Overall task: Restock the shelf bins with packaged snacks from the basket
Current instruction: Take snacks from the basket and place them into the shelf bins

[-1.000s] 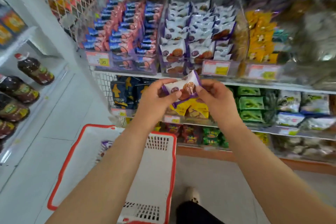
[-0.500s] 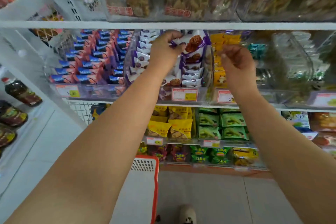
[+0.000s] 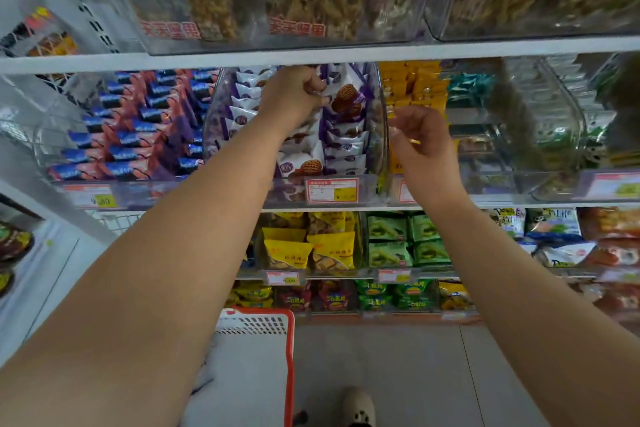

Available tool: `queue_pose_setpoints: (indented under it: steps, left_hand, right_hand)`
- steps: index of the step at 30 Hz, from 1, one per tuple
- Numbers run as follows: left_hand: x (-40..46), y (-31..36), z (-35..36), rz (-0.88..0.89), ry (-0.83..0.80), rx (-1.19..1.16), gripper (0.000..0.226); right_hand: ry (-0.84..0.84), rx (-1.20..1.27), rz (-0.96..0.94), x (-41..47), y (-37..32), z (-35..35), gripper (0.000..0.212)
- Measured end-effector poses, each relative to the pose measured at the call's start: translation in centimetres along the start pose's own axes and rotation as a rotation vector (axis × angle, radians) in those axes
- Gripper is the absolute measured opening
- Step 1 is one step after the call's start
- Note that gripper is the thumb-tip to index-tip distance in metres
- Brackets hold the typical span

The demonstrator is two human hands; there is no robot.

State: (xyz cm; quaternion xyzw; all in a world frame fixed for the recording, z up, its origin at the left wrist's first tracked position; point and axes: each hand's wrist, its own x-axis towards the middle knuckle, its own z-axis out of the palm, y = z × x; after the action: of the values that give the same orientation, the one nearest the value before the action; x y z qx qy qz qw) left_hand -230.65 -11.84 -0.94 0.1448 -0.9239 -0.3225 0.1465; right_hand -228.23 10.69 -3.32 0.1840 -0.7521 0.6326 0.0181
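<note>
My left hand [image 3: 294, 97] reaches into the clear middle shelf bin [image 3: 377, 135] and pinches a white and purple waffle snack packet [image 3: 348, 99] by its edge, at the top of the right row of like packets. My right hand [image 3: 420, 139] hovers just right of that bin with its fingers loosely curled and nothing in it. The white basket with a red rim [image 3: 289, 350] stands on the floor below, mostly hidden by my left arm.
A bin of blue and pink packets [image 3: 138, 135] sits left of the waffle bin, and yellow packets [image 3: 415, 87] sit right of it. A white shelf board [image 3: 346, 54] hangs close above my hands. Lower shelves hold yellow and green bags. My shoe [image 3: 358, 406] shows at the bottom.
Both hands lifted the packet from chest height up to the bin. The right hand then let go and dropped away to the right, while the left hand pushed the packet deeper in.
</note>
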Motion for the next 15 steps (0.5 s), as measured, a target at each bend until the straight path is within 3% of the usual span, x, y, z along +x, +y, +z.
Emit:
queue_pose_setpoints:
  steps: [7,15]
  left_hand:
    - [0.0,1.8,-0.1,0.181,-0.049,0.344,0.019]
    - [0.6,2.6,0.8,0.274,-0.135,0.539,0.026]
  right_hand:
    - [0.005,-0.005,-0.001,-0.1,0.1,0.4,0.019]
    - [0.022,-0.009,0.008,0.2,0.3,0.4,0.019]
